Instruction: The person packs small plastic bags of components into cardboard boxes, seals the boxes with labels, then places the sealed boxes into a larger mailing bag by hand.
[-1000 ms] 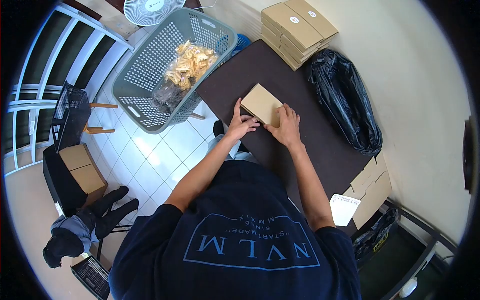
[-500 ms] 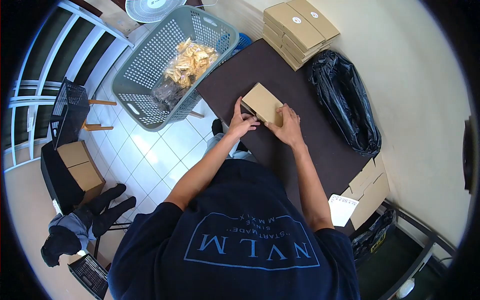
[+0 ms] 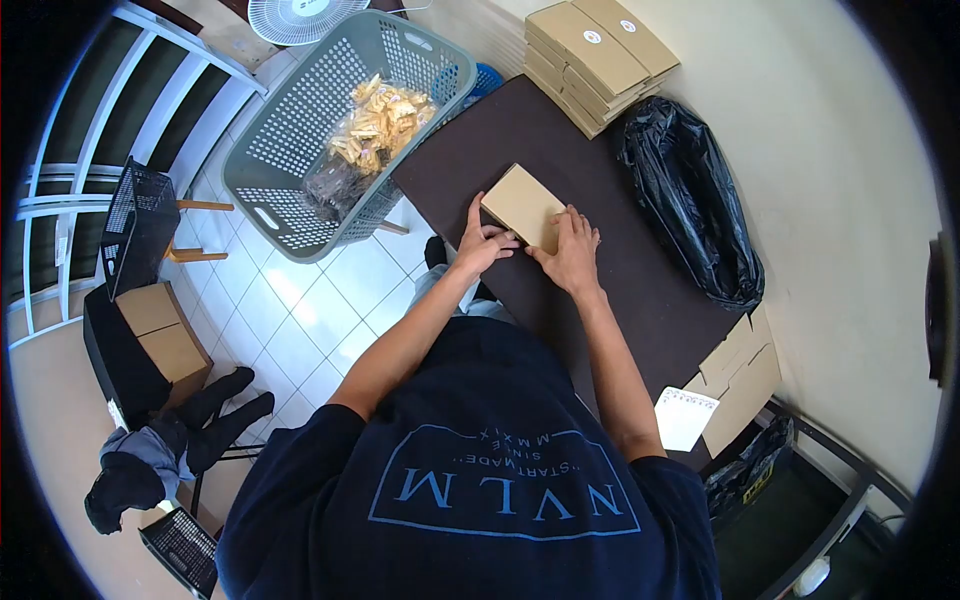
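Observation:
A small brown cardboard box (image 3: pixel 523 205) lies on the dark tabletop (image 3: pixel 640 300), its lid down flat. Along the box's near left side is my left hand (image 3: pixel 484 243), thumb and fingers spread against its edge. My right hand (image 3: pixel 572 252) holds the right end of the box, with fingertips on the top and the thumb at the near edge. What is inside the box is hidden.
Stacked flat boxes (image 3: pixel 590 60) and a black plastic bag (image 3: pixel 690 200) lie along the wall side. A grey-green basket (image 3: pixel 290 120) with yellow packets stands beyond the left edge. A white notepad (image 3: pixel 684 418) lies right. A seated person (image 3: pixel 150 465) is lower left.
My right hand has shifted slightly left on the box, and the lid's near left edge looks more closed. My left hand stays nearly in place.

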Demonstrator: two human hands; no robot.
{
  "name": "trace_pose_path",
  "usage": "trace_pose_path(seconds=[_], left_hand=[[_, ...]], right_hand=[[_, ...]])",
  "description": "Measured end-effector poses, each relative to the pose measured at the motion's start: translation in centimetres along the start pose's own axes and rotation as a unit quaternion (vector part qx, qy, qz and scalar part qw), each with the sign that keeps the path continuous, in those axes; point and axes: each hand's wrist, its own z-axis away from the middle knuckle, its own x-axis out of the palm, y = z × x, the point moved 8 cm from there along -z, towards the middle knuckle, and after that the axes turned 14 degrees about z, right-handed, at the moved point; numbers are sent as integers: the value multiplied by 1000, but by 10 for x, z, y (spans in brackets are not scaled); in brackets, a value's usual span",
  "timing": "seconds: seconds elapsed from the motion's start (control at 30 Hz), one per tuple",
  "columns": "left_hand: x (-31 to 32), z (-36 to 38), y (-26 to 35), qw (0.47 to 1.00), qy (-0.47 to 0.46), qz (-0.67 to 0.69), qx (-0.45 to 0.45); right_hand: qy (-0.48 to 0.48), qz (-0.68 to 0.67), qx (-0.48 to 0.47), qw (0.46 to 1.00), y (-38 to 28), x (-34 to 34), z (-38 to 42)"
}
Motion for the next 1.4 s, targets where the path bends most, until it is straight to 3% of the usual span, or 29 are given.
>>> trace_pose_path(seconds=[0.43, 0.53, 0.6, 0.63, 0.67, 0.7, 0.77, 0.8, 0.83, 0.9, 0.97, 1.0, 1.03, 1.17, 1.27, 1.3, 1.4], left_hand=[[5, 5, 4, 1000, -21, 1, 8], [7, 9, 13, 1000, -1, -15, -7], [-6, 11, 31, 982, 95, -161, 34], [-11, 3, 29, 982, 90, -165, 35], [-19, -1, 44, 954, 121, -235, 145], [-17, 5, 63, 908, 147, -300, 253], [-18, 7, 68, 900, 164, -285, 286], [-15, 1, 64, 888, 122, -317, 310], [-12, -7, 59, 873, 75, -348, 333], [-15, -11, 54, 870, 59, -320, 372], [-9, -8, 56, 854, 2, -323, 408], [0, 2, 56, 864, -9, -313, 394], [-6, -9, 37, 908, -33, -296, 295], [-3, 0, 32, 860, -56, -403, 308], [-8, -7, 34, 883, -47, -403, 238], [-10, -10, 34, 883, -52, -403, 233], [-9, -11, 35, 889, -60, -407, 200]], right_hand=[[-2, 17, -13, 1000, -4, -5, -4], [21, 10, -32, 999, 2, -9, -3], [51, -4, -48, 998, 4, -15, 1], [105, -15, 13, 994, 15, -25, 6], [158, -25, 74, 984, 27, -34, 14], [161, -24, 82, 983, 31, -37, 20], [126, -100, 270, 949, 63, -32, 38], [85, -144, 310, 936, 73, -17, 44], [59, -192, 301, 932, 79, 6, 48], [132, -195, 245, 941, 75, 23, 56], [139, -251, 282, 915, 87, 35, 71], [147, -230, 288, 918, 91, 30, 81], [178, -217, 290, 915, 93, 22, 92], [97, -412, 330, 844, 113, 33, 123], [220, -302, 424, 825, 179, 3, 187], [286, -280, 468, 788, 213, 5, 219], [352, -119, 607, 702, 284, -7, 326]])
